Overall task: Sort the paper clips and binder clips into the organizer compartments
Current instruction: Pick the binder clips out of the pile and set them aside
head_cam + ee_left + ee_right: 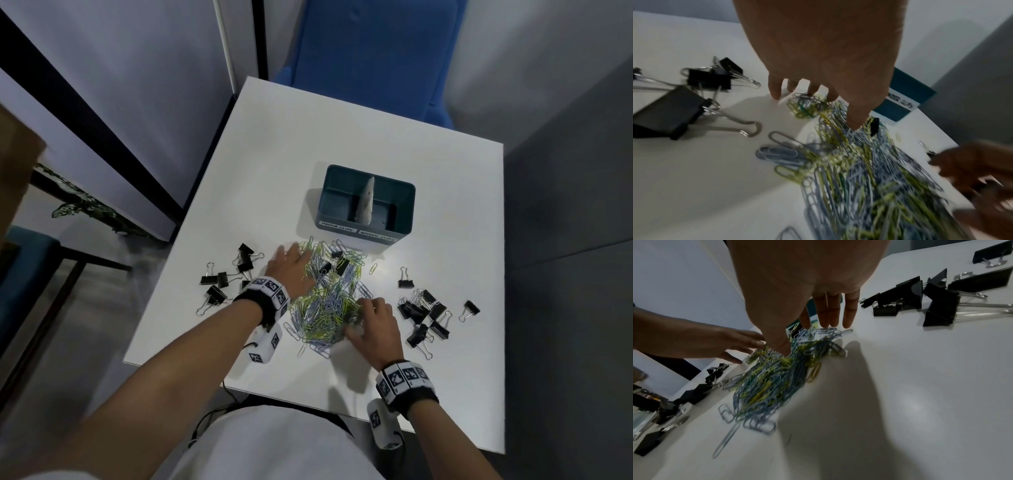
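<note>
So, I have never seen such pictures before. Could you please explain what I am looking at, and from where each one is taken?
There is no machine here: a person works with two bare hands. The big picture comes from a camera on the head, looking down. The other two come from cameras at the wrists, by the marked bands, and look along each hand. On the white table lies a pile of blue and yellow paper clips, with black binder clips to its left and others to its right. Behind the pile stands a teal box with two compartments, labelled for paper clips and binder clips; both look empty. The left hand and the right hand rest with straight fingers on the pile's two sides. Neither holds anything that I can see.
</note>
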The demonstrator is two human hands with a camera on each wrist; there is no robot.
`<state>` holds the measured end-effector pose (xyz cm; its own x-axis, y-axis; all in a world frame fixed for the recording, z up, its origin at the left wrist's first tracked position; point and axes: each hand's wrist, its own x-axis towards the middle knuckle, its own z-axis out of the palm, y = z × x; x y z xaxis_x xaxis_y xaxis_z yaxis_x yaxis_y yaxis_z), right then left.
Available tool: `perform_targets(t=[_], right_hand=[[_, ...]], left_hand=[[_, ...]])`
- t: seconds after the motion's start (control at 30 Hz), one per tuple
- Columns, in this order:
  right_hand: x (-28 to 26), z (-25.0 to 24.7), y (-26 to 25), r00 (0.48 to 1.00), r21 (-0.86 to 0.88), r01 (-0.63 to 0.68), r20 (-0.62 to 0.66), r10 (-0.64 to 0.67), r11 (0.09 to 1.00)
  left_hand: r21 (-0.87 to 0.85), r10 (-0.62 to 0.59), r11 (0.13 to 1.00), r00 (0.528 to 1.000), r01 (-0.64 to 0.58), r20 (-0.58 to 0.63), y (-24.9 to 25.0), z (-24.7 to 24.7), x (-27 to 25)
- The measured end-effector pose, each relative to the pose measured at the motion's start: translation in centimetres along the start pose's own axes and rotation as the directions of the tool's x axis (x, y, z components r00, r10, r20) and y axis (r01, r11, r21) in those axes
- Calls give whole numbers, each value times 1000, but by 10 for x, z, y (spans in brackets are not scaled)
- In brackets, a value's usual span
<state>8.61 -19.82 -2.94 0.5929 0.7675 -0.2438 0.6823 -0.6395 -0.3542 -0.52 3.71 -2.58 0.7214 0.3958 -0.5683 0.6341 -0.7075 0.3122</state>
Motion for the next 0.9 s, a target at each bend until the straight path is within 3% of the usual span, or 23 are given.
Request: perform_targets(t=[0.17,0.27,0.33,0.43,0.57,0.77,0.9], right_hand=[[40,-19,8,999,-1,-50,-7,50,999],[65,-25,13,989,39,-136,69,134,990],[77,-24,13,977,55,-171,135,163,984],[81,-18,6,979,12,-109,176,105,994],[67,-10,2,993,9,0,117,-1,1000],[71,-16,5,1000,15,-13,-9,13,1000],[87,-16,-8,999,40,-26,22,25,999]], left_hand=[[84,121,990,991,-116,-60,16,17,-19],[119,176,981,964,-154,-200,21,18,-25],[109,205,977,952,-184,-229,24,17,-24],[107,267,962,945,-250,-190,29,14,-20],[210,340,929,928,-305,-155,35,16,-18],[165,273,957,935,-240,-225,36,17,-16],[163,261,959,945,-231,-195,41,11,-6]])
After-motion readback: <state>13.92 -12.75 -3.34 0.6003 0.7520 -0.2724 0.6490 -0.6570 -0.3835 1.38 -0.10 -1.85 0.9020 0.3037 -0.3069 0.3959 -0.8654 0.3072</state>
